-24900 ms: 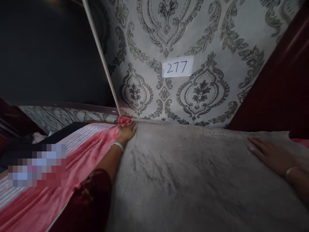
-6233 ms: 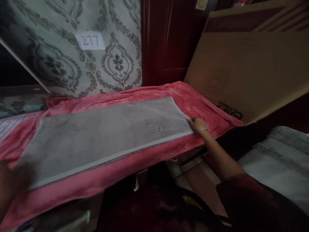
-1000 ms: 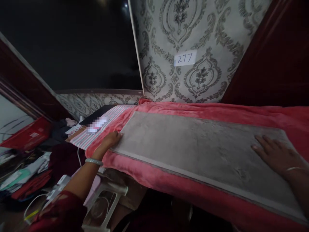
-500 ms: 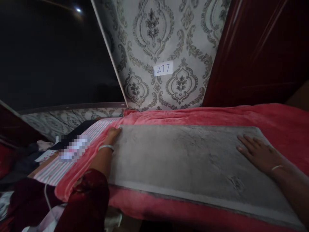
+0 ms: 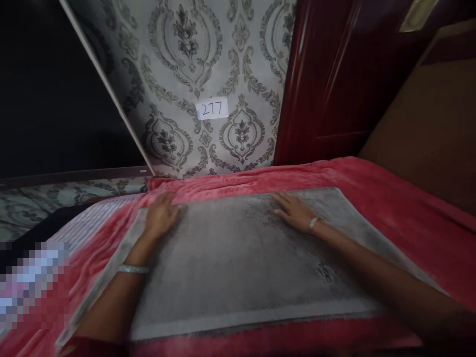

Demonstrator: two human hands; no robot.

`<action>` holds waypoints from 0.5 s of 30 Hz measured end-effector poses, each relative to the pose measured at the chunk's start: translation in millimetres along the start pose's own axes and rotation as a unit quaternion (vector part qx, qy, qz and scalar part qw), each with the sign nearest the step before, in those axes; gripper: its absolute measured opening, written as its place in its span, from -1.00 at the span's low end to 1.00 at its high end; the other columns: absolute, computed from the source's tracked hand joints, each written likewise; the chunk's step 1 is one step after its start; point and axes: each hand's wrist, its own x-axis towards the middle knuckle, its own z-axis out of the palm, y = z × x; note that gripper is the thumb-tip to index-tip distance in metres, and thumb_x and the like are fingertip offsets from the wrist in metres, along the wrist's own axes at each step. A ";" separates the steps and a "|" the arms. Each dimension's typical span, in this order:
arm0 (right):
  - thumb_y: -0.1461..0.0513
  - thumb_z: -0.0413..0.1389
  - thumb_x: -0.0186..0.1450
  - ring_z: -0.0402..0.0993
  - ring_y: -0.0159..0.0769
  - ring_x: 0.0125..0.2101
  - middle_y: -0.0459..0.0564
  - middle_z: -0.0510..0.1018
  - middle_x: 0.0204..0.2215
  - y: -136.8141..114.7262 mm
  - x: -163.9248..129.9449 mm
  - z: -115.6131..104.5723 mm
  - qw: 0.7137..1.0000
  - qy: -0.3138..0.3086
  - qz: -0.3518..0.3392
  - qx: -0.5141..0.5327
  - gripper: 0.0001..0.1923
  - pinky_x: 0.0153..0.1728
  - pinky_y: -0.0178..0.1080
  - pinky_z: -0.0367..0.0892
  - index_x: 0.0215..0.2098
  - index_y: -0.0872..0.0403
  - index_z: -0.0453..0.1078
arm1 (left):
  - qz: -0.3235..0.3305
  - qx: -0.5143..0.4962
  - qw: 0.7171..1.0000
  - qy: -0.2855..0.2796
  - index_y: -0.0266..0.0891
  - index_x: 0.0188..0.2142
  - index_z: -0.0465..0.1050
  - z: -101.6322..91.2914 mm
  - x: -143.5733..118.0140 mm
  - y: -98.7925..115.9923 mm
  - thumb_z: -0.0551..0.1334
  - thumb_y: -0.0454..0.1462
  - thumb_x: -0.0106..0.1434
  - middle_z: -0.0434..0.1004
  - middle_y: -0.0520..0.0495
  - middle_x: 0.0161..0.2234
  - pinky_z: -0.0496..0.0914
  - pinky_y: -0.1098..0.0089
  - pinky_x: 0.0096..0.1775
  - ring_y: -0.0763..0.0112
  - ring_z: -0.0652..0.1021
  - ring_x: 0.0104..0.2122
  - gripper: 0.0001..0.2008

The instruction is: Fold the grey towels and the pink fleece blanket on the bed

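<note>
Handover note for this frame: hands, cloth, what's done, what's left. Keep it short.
Left hand: flat, palm down on the far left part of the grey cloth; no grip on anything.
Right hand: flat, palm down near the cloth's far edge, right of centre; also nothing gripped.
Grey cloth: folded into a flat rectangle on the pink blanket, below the wallpapered wall with the 277 label.
Done: cloth lies flat, edges mostly straight.
Left: probably more smoothing; the left edge looks slightly uneven and a small mark shows near the right side.
</note>
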 end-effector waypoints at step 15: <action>-0.06 -0.25 0.47 -0.08 -0.02 0.41 0.01 0.05 0.43 98.7 -4.4 14.1 0.984 -0.058 0.145 -0.088 -0.36 0.33 0.21 -0.06 0.45 -0.10 0.02 | 0.209 0.003 0.959 -0.193 -0.01 0.40 0.08 51.8 -14.6 95.4 -0.04 0.07 0.41 -0.05 -0.08 0.44 -0.02 -0.15 0.34 0.04 0.02 0.42 -0.37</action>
